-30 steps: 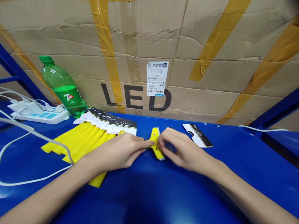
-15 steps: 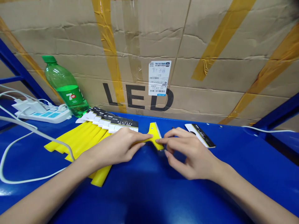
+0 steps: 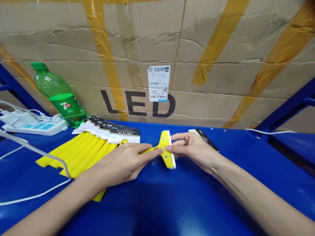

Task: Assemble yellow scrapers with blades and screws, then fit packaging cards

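Note:
A yellow scraper with two dark screws on its flat head is held just above the blue table. A pale strip runs along the head's right edge. My left hand is closed around its handle, the index finger stretched onto the neck. My right hand pinches the head at the pale edge, with the fingertip lying on the yellow face. Left of the scraper lies a fanned row of yellow sleeves with black and white header cards, partly behind my left forearm.
Behind my right hand lies another black and white card. A green soda bottle leans at the back left beside a white power strip with cables. A large taped cardboard box walls the back of the blue table.
The scraper has turned so its face with both screws shows. My right hand went from touching the head with fingertips to pinching its edge. The view has shifted slightly right.

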Demonstrator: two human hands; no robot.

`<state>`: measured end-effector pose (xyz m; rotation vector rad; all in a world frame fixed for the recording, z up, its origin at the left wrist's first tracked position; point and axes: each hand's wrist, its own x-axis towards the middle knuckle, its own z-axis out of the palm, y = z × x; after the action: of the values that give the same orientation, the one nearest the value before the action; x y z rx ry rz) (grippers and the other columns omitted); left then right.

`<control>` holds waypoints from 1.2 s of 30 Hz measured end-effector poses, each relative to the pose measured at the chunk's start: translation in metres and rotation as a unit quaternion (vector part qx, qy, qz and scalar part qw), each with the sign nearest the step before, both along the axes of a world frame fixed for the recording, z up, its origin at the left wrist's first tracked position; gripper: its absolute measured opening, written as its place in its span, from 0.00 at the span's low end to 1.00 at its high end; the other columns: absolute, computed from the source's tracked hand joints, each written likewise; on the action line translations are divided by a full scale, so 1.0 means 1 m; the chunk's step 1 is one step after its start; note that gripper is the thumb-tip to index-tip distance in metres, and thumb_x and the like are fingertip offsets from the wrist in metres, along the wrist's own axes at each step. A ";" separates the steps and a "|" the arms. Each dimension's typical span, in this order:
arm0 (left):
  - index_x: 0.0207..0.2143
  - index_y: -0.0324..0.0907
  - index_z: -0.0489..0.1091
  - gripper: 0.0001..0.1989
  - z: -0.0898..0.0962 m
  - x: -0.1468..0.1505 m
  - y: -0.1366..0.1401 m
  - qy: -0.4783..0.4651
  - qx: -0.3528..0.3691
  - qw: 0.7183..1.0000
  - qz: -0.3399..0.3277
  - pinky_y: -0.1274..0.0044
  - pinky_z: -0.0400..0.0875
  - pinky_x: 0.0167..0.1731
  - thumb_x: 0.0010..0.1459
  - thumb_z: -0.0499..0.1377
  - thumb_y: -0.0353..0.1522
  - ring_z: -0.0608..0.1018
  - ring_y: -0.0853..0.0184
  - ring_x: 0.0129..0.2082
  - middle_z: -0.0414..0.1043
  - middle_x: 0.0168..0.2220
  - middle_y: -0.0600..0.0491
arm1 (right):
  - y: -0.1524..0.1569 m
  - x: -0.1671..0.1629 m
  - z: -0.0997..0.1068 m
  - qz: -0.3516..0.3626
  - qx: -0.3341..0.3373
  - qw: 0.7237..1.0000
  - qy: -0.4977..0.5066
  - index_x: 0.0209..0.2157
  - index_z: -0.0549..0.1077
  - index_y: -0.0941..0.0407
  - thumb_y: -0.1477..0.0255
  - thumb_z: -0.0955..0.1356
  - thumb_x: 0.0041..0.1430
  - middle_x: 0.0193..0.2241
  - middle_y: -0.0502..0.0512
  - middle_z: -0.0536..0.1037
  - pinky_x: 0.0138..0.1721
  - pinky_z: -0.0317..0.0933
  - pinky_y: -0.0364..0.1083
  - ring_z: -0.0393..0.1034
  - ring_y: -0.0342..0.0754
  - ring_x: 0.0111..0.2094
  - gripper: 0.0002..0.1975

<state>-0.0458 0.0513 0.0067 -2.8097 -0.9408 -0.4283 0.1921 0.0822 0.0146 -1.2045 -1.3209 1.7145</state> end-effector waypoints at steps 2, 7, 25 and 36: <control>0.64 0.51 0.63 0.26 0.002 0.001 -0.001 0.020 0.012 1.000 0.009 0.72 0.79 0.36 0.66 0.51 0.25 0.82 0.61 0.41 0.69 0.61 0.44 | 0.000 0.001 -0.001 0.002 0.000 1.000 -0.001 0.31 0.79 0.59 0.73 0.82 0.34 0.24 0.53 0.82 0.36 0.71 0.47 0.77 0.47 0.28 0.19; 0.67 0.64 0.55 0.43 0.012 0.004 -0.004 0.089 -0.037 0.995 -0.008 0.73 0.78 0.35 0.55 0.51 0.17 0.82 0.61 0.44 0.42 0.74 0.47 | 0.002 0.003 -0.002 0.013 0.011 1.000 0.003 0.32 0.80 0.58 0.72 0.82 0.34 0.22 0.50 0.81 0.33 0.69 0.44 0.74 0.43 0.24 0.19; 0.60 0.49 0.66 0.19 0.021 0.017 -0.007 -0.412 -0.462 0.781 0.083 0.81 0.70 0.28 0.67 0.57 0.35 0.75 0.71 0.29 0.76 0.41 0.50 | 0.025 0.041 0.000 0.124 0.235 0.936 -0.230 0.37 0.80 0.58 0.71 0.73 0.55 0.32 0.56 0.83 0.38 0.70 0.45 0.78 0.47 0.34 0.08; 0.62 0.38 0.57 0.25 -0.004 0.030 0.005 -0.593 -0.683 0.413 0.106 0.85 0.61 0.20 0.63 0.55 0.21 0.69 0.75 0.18 0.70 0.25 0.52 | 0.022 0.039 -0.008 0.270 0.389 0.800 -0.368 0.37 0.81 0.54 0.79 0.69 0.58 0.34 0.53 0.83 0.36 0.67 0.44 0.76 0.47 0.34 0.10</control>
<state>-0.0154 0.0566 0.0030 -2.5160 -2.9088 -3.0833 0.2314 0.1037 0.0069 -1.0348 -2.7006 0.7376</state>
